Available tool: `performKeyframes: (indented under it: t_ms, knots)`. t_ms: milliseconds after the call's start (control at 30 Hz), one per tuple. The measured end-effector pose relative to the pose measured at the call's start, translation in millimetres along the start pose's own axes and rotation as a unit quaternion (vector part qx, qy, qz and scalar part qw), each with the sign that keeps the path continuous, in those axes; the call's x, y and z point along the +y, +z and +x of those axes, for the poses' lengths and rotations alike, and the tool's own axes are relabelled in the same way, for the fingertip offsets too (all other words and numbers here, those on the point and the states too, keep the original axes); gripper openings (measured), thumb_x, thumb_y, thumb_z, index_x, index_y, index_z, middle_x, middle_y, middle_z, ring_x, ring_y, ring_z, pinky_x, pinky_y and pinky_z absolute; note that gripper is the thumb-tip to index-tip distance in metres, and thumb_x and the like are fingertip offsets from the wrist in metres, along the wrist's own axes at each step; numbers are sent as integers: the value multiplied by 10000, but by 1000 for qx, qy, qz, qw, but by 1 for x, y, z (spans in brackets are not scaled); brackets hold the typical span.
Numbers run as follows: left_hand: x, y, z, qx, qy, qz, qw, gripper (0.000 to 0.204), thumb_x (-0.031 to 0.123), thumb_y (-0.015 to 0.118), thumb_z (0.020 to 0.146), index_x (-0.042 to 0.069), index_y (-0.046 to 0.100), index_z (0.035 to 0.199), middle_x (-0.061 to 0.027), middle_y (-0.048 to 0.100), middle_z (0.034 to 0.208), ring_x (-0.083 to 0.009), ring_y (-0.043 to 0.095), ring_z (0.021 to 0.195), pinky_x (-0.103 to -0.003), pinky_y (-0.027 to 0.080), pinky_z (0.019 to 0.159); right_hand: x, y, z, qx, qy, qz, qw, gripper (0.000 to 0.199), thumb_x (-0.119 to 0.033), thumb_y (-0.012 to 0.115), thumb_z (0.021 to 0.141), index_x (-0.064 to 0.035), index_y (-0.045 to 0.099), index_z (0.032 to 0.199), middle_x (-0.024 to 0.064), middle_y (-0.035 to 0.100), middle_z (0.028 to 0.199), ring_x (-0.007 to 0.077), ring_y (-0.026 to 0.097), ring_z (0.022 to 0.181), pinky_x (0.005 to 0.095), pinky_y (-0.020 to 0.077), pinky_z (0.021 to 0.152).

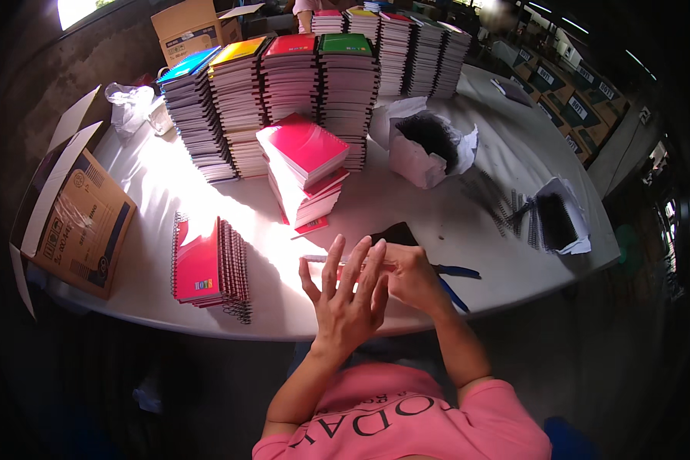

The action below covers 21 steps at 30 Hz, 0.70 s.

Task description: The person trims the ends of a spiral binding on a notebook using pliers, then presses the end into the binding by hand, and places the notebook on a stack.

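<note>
A thin notebook [312, 258] with a red and white edge is at the front of the table, mostly hidden behind my hands. My left hand [347, 299] lies against its near side, fingers stretched and spread. At its right end, the curled fingers of my right hand [415, 277] grip the notebook; the fingertips are partly hidden. Just beyond my right hand lies a flat black object [399, 234] whose kind I cannot make out. Blue-handled pliers [458, 271] lie to the right, their jaws hidden. To my left is a pile of red spiral-bound notebooks [199, 264].
Loose red notebooks [307, 153] are piled askew in front of tall notebook stacks [291, 96]. Torn paper wrapping [415, 165] holds black binding coils, with another coil bundle [556, 221] at the right. An opened cardboard box [88, 222] stands left; boxes [571, 103] are stacked far right.
</note>
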State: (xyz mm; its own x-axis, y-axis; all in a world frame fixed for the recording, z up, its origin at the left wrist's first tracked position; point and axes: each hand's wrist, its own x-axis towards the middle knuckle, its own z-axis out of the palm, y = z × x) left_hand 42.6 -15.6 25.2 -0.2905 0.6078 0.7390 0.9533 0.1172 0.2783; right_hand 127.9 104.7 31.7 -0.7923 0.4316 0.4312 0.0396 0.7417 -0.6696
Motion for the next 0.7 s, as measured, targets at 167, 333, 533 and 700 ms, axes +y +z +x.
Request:
performKeyframes:
  t_ms: [167, 333, 533, 700]
  knots:
    - [-25, 52, -35, -80, -51, -37, 995, 325, 125, 635, 827, 83, 585, 1146, -97, 572, 976, -310, 432, 1152, -420, 355, 968, 38, -30, -35, -98, 48, 66, 992, 633, -172, 759, 722, -84, 492, 1289, 148, 561, 1187, 327, 555, 1083, 376, 458, 906]
    - [-12, 47, -20, -60, -52, -86, 993, 482, 416, 788, 649, 54, 586, 896, -96, 523, 941, -347, 419, 1119, -475, 343, 954, 156, -136, -34, 214, 189, -290, 913, 645, -198, 766, 713, -102, 498, 1292, 151, 544, 1215, 325, 548, 1095, 393, 451, 911]
    - [-16, 63, -36, -30, -86, -28, 995, 498, 426, 811, 535, 82, 566, 799, -98, 489, 982, -306, 425, 1067, -504, 326, 926, 210, -152, -31, 64, 281, -420, 860, 412, -109, 635, 822, -98, 557, 1227, 181, 646, 1001, 364, 611, 960, 436, 491, 810]
    - [-15, 47, -30, -9, -108, 54, 993, 521, 477, 822, 503, 143, 538, 786, -64, 471, 959, -299, 451, 980, -574, 288, 857, 176, -169, -19, 127, 225, -387, 885, 423, -3, 567, 841, -110, 541, 1250, 179, 644, 963, 323, 633, 904, 387, 513, 777]
